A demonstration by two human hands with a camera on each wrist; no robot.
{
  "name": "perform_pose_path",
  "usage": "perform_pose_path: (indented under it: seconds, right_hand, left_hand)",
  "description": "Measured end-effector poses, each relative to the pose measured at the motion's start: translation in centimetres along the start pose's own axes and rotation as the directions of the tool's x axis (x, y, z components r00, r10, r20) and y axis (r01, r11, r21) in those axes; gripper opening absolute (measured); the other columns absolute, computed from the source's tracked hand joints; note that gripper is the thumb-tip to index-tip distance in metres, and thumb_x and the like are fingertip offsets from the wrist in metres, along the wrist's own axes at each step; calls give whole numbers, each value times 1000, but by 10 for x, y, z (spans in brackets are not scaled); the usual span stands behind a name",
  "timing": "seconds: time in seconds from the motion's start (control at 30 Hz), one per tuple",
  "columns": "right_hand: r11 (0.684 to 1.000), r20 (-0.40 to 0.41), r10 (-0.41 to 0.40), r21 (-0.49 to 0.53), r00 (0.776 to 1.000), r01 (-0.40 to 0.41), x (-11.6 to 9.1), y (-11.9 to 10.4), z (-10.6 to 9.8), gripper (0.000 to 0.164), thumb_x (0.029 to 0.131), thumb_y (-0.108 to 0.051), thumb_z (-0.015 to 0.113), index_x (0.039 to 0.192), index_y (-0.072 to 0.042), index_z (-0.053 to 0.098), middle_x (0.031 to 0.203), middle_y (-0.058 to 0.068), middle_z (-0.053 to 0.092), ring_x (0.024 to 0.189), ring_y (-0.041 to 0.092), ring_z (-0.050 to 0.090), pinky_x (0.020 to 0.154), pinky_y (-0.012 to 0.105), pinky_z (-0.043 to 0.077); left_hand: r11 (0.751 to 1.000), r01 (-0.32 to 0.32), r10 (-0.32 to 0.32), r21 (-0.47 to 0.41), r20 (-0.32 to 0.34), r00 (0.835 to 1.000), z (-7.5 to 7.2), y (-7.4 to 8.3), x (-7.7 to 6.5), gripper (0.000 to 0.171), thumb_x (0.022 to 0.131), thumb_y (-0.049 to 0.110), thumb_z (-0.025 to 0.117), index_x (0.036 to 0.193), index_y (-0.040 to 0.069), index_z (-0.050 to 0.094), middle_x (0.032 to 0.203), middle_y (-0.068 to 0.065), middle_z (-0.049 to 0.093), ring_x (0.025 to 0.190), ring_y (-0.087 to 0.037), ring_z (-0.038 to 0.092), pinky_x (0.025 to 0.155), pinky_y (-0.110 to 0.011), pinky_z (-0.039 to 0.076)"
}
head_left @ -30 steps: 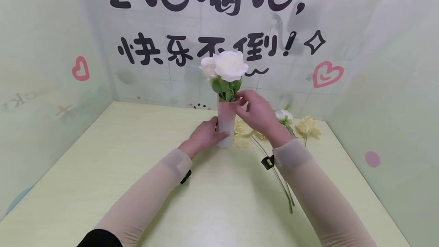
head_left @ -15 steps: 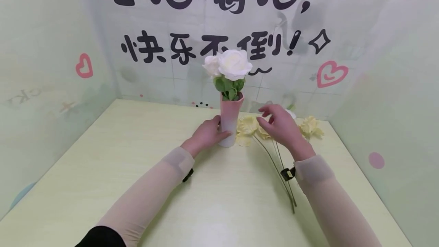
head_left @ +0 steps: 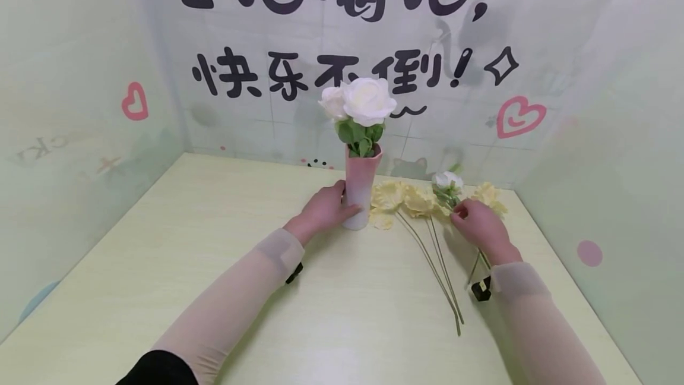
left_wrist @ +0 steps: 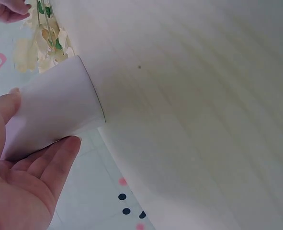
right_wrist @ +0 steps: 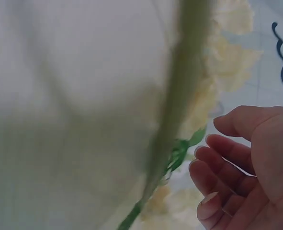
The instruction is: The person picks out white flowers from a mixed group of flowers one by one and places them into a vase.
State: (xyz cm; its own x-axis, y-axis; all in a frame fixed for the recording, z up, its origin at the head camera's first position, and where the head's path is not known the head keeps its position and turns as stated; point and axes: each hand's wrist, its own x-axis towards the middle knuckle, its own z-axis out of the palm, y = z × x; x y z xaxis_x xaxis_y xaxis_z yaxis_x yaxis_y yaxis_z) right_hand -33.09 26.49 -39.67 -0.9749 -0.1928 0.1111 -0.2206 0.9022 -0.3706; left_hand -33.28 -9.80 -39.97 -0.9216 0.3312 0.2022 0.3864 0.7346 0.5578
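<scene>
My left hand [head_left: 323, 211] grips the lower part of a pink-and-white vase [head_left: 359, 186], thumb across its front. In the left wrist view, the vase's pale base [left_wrist: 60, 108] shows between thumb and fingers. Two white roses [head_left: 369, 101] with green leaves stand upright in the vase. To the right, my right hand [head_left: 483, 224] is beside a white flower [head_left: 447, 182] lying on the table. In the right wrist view, its fingers [right_wrist: 222, 167] are loosely bent, with nothing between them and the thumb; a blurred green stem [right_wrist: 177, 86] passes close to the camera.
Several yellow flowers [head_left: 419, 199] lie right of the vase, their thin stems [head_left: 440, 278] running toward the table's front. Another yellow flower [head_left: 487, 195] lies at the far right, partly behind my right hand. A printed backdrop [head_left: 299, 129] encloses the table [head_left: 224, 212] at back and sides.
My right hand has left the vase's rim and moved right and down to the white flower. The left hand keeps its grip on the vase. The head view has shifted slightly.
</scene>
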Motion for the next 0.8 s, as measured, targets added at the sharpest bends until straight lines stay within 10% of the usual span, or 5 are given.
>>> perform_pose_path:
  seconds: [0.5,0.8]
  right_hand:
    - [987,46,157,-44,987,-155,0,26,1,25,94,-13,57,106,8,62,99,23,64,83,33,59,70,48,51]
    - [975,49,204,-104,978,-198,-1,22,-1,22,89,-9,57,68,-5,51,61,7,47,56,23,46,50,34,38]
  left_hand:
    - [1000,14,-14,-11,-2,1000,0,3,-2,65,96,40,67,138,-4,43,125,-16,60,106,-23,60,88,-40,53]
    - [1000,26,-26,-17,8,1000,-1,4,-3,63,96,39,67,137,-3,43,126,-15,59,108,-22,59,89,-40,52]
